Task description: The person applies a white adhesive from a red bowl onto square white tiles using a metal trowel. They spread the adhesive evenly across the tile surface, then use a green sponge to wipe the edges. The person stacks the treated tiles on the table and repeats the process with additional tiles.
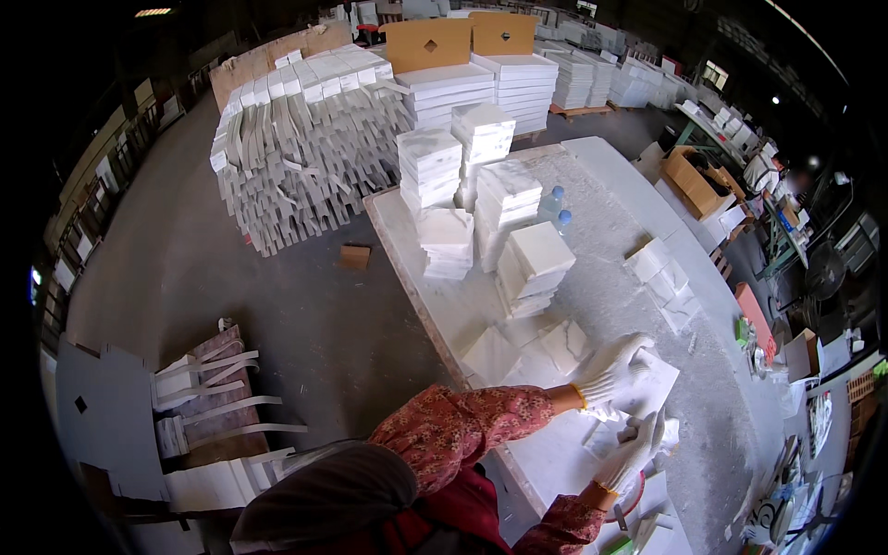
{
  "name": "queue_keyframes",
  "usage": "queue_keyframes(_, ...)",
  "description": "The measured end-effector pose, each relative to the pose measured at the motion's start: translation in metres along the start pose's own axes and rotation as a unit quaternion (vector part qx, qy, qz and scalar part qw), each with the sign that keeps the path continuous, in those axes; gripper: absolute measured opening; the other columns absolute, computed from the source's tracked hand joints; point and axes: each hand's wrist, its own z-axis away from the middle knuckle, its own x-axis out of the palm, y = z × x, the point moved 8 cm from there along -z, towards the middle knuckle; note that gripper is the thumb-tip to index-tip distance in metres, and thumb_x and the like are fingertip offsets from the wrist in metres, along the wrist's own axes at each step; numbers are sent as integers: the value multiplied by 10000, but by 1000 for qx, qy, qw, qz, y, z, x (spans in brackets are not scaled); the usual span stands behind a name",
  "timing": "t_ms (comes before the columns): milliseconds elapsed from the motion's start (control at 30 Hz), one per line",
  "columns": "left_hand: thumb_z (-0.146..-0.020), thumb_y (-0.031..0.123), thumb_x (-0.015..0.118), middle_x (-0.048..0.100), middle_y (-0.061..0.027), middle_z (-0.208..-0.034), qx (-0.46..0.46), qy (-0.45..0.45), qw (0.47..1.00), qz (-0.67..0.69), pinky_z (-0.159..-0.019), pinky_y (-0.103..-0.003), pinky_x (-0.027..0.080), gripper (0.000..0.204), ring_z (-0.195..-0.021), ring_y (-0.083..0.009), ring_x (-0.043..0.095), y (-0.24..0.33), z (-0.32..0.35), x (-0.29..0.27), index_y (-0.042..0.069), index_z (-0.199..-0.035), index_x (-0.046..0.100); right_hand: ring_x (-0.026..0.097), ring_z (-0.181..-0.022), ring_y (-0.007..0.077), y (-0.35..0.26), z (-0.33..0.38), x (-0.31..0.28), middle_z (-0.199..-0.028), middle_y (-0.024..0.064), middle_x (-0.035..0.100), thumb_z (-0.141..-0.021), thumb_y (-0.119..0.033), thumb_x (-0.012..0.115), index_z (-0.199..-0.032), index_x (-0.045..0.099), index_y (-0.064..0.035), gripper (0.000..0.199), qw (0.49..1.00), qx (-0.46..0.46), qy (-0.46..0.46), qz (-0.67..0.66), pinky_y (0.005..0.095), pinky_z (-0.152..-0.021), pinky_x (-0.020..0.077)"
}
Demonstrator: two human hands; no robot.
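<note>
Both of my hands wear white knitted gloves, under red flowered sleeves. My left hand [614,374] is closed on the upper left edge of a square white marble tile [655,388], which is tilted over the table. Close to the tile's lower edge is my right hand [631,453], its fingers drawn together around something I cannot make out. A crumpled white lump [671,433] shows beside those fingers; whether it is held is unclear. Loose veined tiles [561,346] lie on the table [592,208] left of my hands. Below my right hand a red-rimmed round thing [633,499] is partly hidden.
Tile stacks [535,268] stand farther up the table, near blue-capped bottles [558,205]. More tiles [664,277] lie on its right side. A big pile of pale strips [305,148] stands on the floor at far left, and a rack of strips [213,398] nearer. An open cardboard box [694,180] sits at right.
</note>
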Motion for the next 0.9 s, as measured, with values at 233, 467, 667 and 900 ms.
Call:
queue_keyframes(233,-907,183,691,628,-64,-1173,-308,-178,850,390,-954,-283,475,493,-1084,-148,583,-25,130,-33,2,-1336,529,385,-577,53,12,78,-3,-677,-22,474,-992,-199,554,-1034,650,3,227,996,-15,-59,59,195,-551,338)
queue_keyframes(467,-1007,126,514,580,-164,-1267,-426,12,743,516,-1003,-396,510,343,-1173,-276,587,-68,238,-82,-4,-1322,475,467,-652,66,77,150,2,-820,26,601,-972,-172,536,-1356,503,37,439,967,181,-164,65,212,-603,405)
queue_keyframes(667,-1010,202,529,553,-151,-1339,-377,14,645,665,-1057,-557,451,371,-1251,-333,539,-68,248,-81,35,-1337,475,527,-738,78,130,162,-71,-866,34,625,-954,-195,565,-1299,556,39,417,959,123,-158,200,225,-656,450)
queue_keyframes(900,-1023,253,505,483,-163,-1430,-370,-37,638,674,-1086,-573,407,444,-1308,-364,486,-35,241,-76,42,-1405,426,520,-723,75,144,153,-175,-836,9,602,-937,-194,574,-1292,570,23,417,961,76,-2,267,223,-654,444)
